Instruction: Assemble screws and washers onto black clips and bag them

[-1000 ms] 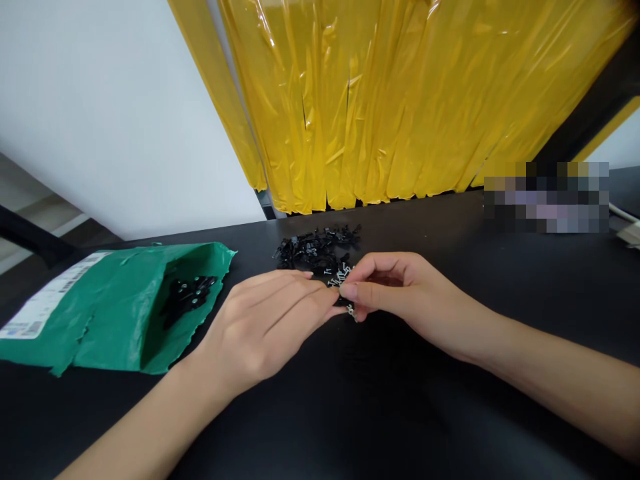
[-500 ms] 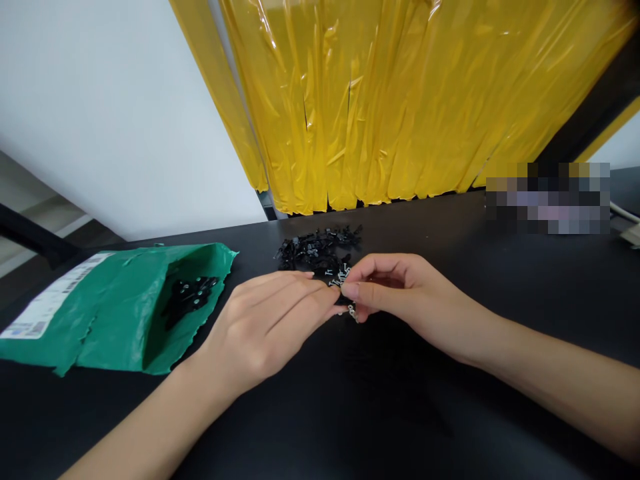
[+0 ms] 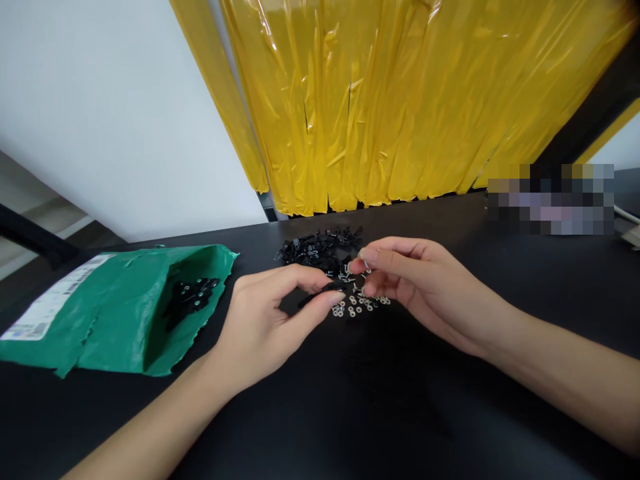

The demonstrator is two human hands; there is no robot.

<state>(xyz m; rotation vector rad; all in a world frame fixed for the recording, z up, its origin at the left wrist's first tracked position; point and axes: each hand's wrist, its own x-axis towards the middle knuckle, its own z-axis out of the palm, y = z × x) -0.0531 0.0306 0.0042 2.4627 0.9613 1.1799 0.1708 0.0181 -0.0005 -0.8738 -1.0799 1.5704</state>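
Observation:
My left hand (image 3: 273, 323) pinches a small black part (image 3: 334, 285) between thumb and fingertips; its exact kind is hard to tell. Thumb and forefinger of my right hand (image 3: 425, 283) are closed on a small silvery screw (image 3: 367, 265), just right of and above the black part. Under and between the hands, loose silvery screws (image 3: 345, 275) lie on the dark table (image 3: 320, 413). Nearer to me is a scatter of flat ring washers (image 3: 353, 310). Behind them sits a heap of small black pieces (image 3: 315, 247).
At the left lies an open green plastic bag (image 3: 110, 320) with a white label, more black parts (image 3: 193, 293) with metal dots inside it. Yellow plastic film (image 3: 375, 120) covers the back. A pixelated item (image 3: 550, 200) and a cable (image 3: 625, 212) are at the far right.
My hands have drawn apart. The right one moved up and right with a screw in its fingertips; the left turned, bringing the black part and the washers into sight.

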